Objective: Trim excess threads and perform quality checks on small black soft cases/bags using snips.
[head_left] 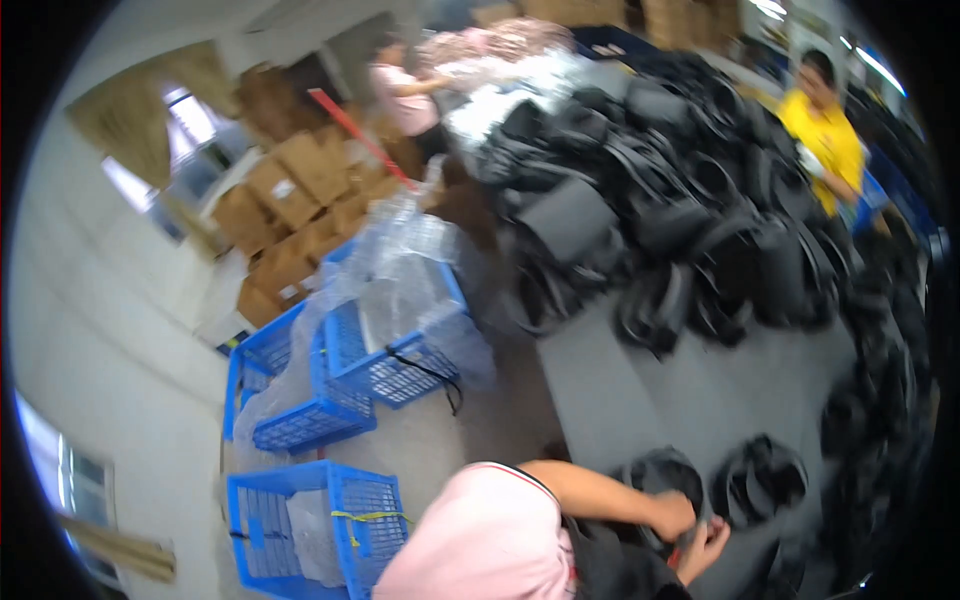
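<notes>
Both hands (690, 530) are closed on a black strap piece (660, 475) at the near edge of the surface (640, 400). The big black pile (680, 200) could slide down if bumped.

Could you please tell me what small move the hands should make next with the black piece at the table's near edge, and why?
Probably draw the black curved piece a little nearer. The left hand and right hand meet at its near rim on the grey table. A similar black piece lies close beside it. The grip is too blurred to judge.
</notes>
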A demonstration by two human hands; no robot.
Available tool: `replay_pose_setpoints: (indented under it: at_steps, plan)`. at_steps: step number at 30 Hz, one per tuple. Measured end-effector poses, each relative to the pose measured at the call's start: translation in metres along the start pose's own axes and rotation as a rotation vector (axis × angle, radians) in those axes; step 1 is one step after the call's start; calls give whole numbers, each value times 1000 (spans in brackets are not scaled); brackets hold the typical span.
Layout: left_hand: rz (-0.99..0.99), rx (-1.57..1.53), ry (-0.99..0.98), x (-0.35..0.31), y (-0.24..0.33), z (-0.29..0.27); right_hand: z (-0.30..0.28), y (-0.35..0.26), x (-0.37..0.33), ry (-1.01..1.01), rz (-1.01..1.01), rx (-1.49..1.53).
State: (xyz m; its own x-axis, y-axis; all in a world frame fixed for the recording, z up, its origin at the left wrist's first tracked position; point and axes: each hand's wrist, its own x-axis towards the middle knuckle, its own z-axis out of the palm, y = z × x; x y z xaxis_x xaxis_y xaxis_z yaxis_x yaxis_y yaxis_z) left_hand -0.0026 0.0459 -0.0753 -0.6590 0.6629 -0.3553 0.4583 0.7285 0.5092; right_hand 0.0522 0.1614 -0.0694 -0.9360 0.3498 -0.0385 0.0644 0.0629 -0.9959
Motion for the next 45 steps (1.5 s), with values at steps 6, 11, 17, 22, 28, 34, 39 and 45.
replay_pose_setpoints:
  at_steps: [6,11,17,22,28,34,39,45]
  plan:
    - [172,-476,-24,-44,-3,-56,12,-12,-11,-111,65,-45]
    - [115,-865,-93,-49,-17,-75,22,-60,-1,-163,117,72]
    - [0,-1207,-185,-40,-22,-85,-4,-53,-15,46,20,-280]
    - [25,-1155,-213,-41,-23,-74,-12,-58,-13,-10,-172,-359]
    - [-47,-1149,-229,-48,-22,-66,-8,-59,-4,-141,-262,-400]
    - [-75,-1187,-247,-46,-22,-74,-9,-58,1,-156,-395,-505]
    - [-52,-1201,-232,-45,-24,-70,-9,-60,-6,-95,-256,-314]
    - [-68,-1215,-173,-45,-20,-74,-8,-57,-10,-32,-203,-205]
